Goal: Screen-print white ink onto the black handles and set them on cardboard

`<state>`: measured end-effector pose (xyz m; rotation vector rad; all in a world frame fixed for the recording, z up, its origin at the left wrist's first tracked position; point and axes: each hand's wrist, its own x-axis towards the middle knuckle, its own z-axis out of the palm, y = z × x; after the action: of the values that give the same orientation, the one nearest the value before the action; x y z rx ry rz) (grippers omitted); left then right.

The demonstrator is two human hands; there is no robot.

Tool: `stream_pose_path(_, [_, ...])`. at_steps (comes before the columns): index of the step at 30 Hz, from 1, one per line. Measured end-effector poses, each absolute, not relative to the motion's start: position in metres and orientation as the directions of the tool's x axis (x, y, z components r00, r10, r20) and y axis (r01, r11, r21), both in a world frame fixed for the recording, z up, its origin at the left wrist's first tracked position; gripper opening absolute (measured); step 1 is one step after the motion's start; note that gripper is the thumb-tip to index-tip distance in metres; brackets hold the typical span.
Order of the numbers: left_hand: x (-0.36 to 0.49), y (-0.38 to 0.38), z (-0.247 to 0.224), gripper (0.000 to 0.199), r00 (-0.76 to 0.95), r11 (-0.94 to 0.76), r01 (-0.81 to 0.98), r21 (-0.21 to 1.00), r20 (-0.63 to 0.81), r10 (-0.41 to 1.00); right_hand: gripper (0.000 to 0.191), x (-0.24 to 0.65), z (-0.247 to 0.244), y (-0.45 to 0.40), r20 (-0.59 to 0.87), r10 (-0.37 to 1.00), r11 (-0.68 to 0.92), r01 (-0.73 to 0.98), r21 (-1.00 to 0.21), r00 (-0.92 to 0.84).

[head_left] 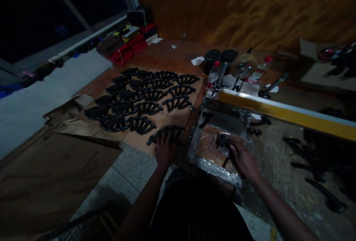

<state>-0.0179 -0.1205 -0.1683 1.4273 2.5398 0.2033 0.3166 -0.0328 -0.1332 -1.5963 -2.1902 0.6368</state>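
My left hand (165, 151) rests at the near edge of a brown cardboard sheet (164, 117). Its fingers are stretched out and touch a short row of glossy black curved pieces (175, 129). On my right side, my right hand (245, 160) has its fingers closed on a black handle-shaped piece (222, 140). That piece is over a plastic-covered plate (201, 148) with a brown patch in its middle. Another black piece (205, 118) lies at the plate's upper left. Dim light hides the finer detail of the pieces.
Several fanned rows of black pieces (148, 94) cover the cardboard. Loose black pieces (326, 196) lie on the right. Behind the plate runs a yellow bar (278, 109), with bottles (213, 74), dark jars (211, 56) and a tape roll (244, 64) beyond. A carton (319, 74) stands far right.
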Motion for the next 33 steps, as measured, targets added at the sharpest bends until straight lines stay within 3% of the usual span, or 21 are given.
stream_pose_path(8, [-0.015,-0.106,-0.168,0.058,-0.518,0.531,0.828,0.178,-0.119,0.847,0.049,0.307,-0.137,-0.032,0.193,0.899,0.438,0.813,-0.384,-0.393])
stream_pose_path(15, [-0.061,-0.073,-0.156,0.057,-0.241,0.253,0.963,0.095,-0.119,0.963,0.043,0.301,-0.135,-0.033,0.236,0.874,0.474,0.854,-0.215,-0.425])
stream_pose_path(18, [-0.079,-0.043,-0.153,0.057,-0.162,0.186,0.972,0.142,-0.162,0.973,0.041,0.3,-0.136,-0.032,0.234,0.879,0.462,0.861,-0.211,-0.415])
stream_pose_path(24, [-0.091,-0.02,-0.164,0.061,-0.205,0.245,0.949,0.2,-0.201,0.958,0.038,0.296,-0.133,-0.034,0.221,0.901,0.422,0.869,-0.256,-0.372])
stream_pose_path(27, [-0.084,-0.021,-0.162,0.06,-0.275,0.301,0.931,0.205,-0.149,0.95,0.04,0.287,-0.13,-0.033,0.223,0.849,0.526,0.813,-0.251,-0.48])
stream_pose_path(30, [-0.065,-0.012,-0.136,0.05,-0.289,0.284,0.88,0.381,-0.045,0.956,0.055,0.278,-0.129,-0.034,0.145,0.744,0.666,0.708,-0.235,-0.652])
stream_pose_path(33, [-0.029,0.007,-0.082,0.045,-0.278,0.152,0.653,0.742,0.048,0.959,0.053,0.278,-0.126,-0.038,0.053,0.671,0.72,0.634,-0.282,-0.739])
